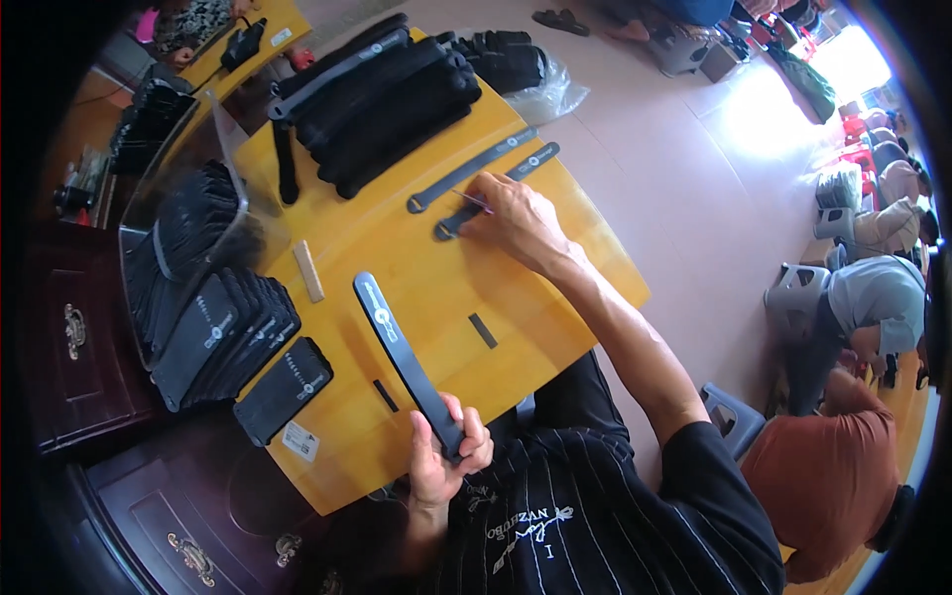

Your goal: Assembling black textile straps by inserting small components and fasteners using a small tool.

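Extending right arm, left fingers clasping strap

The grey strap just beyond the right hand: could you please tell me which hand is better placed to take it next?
Probably the right hand: it is close beside the grey strap, while the left hand is farther off and already holds a long dark strap.

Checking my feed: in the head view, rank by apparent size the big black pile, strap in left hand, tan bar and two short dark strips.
1. Big black pile
2. Strap in left hand
3. Tan bar
4. Right dark strip and left dark strip: too alike to rank
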Demonstrator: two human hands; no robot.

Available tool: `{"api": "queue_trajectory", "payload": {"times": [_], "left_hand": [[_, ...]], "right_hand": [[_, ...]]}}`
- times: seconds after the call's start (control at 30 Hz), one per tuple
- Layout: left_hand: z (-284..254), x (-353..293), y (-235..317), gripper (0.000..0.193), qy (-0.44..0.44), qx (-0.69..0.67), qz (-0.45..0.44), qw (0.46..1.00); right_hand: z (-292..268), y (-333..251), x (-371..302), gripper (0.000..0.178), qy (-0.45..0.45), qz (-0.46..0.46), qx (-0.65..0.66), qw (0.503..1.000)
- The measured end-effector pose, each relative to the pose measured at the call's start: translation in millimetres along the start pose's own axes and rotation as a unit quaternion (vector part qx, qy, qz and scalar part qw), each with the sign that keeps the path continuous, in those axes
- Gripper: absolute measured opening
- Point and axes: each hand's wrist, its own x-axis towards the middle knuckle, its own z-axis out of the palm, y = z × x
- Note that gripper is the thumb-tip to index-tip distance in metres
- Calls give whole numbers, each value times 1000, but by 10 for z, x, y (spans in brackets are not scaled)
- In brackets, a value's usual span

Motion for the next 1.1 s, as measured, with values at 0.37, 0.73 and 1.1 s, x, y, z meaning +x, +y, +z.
{"api": "queue_trajectory", "payload": {"times": [0.37,0.73,1.1], "left_hand": [[215,-79,-173,38,-9,58,88,994],[321,-61,13,30,66,235,248,938],[525,-89,-183,35,116,262,293,912]], "right_hand": [[-197,-74,-287,32,19,16,35,999],[-827,-774,-1449,19,0,19,246,969],[-604,-952,-2118,14,-22,-71,241,968]]}}
